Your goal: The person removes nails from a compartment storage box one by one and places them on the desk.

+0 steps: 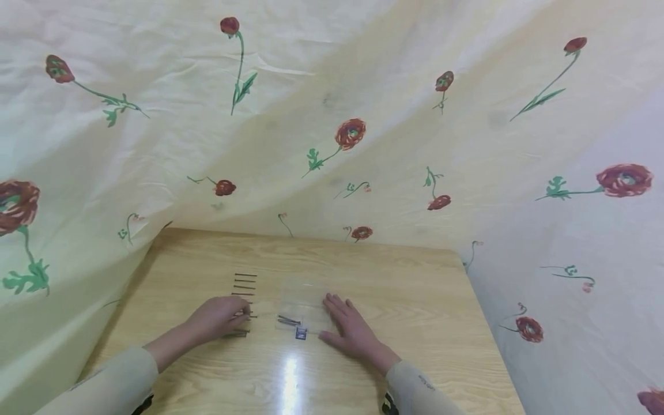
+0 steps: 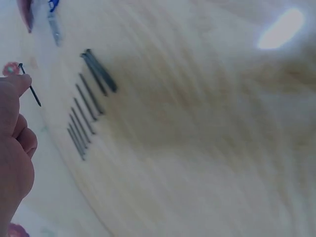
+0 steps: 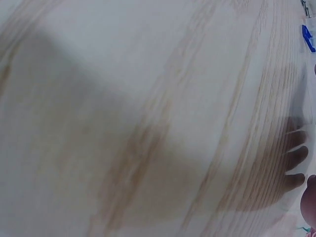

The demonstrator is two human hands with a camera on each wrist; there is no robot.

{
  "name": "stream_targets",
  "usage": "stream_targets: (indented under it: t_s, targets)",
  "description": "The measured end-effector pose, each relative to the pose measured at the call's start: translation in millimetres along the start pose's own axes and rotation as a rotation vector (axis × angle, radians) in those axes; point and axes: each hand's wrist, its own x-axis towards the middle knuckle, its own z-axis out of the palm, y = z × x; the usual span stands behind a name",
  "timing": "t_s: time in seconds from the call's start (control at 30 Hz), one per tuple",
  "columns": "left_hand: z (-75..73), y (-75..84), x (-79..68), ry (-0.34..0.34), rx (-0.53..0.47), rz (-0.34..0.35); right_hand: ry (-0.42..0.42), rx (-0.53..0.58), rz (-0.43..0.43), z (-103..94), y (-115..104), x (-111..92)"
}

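Observation:
My left hand (image 1: 220, 314) pinches one long dark nail (image 2: 35, 96) between thumb and fingertip, its head up and its point slanting down in the left wrist view. Below that hand, several nails (image 1: 244, 287) lie side by side in a column on the table, partly hidden by it. A closer bunch of nails (image 1: 237, 333) lies at the column's near end. To the right is a clear plastic bag (image 1: 306, 294), with a few nails (image 1: 289, 321) at its left side and a small blue label (image 1: 301, 333) at its near edge. My right hand (image 1: 355, 331) rests on the bag's right edge, fingers spread.
A wood-grain table (image 1: 415, 300) carries everything. Floral cloth (image 1: 332, 86) hangs behind the table and along both sides. Light glares off the tabletop near the front.

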Motion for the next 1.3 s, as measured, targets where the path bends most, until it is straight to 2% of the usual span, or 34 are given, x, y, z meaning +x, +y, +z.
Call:
stream_targets:
  t_s: [0.13,0.2,0.37,0.57,0.8,0.97,1.3]
  targets:
    - [2.3,-2.3,-18.8,0.004,-0.016,-0.064,0.004,-0.003,-0.004,-0.7,0,-1]
    - [5.4,-2.1,-26.7,0.01,-0.028,-0.074,0.005,-0.005,-0.005,-1.5,0,-1]
    - [17.4,-1.9,-42.4,0.033,-0.066,-0.064,-0.012,-0.008,0.0,-4.1,-2,-1]
    - [31.4,-6.0,-54.3,0.057,-0.061,-0.011,-0.015,-0.011,0.004,-5.1,-3,0]
    - [40.6,-8.1,-61.2,0.063,-0.011,-0.024,-0.028,-0.022,0.011,-4.9,-5,-1]
    - [41.2,-6.5,-60.7,0.075,-0.003,-0.043,-0.024,-0.018,0.017,-4.4,-4,-1]
    - [43.3,-4.8,-61.7,0.121,0.004,-0.03,-0.016,-0.008,0.015,-3.1,-3,-1]
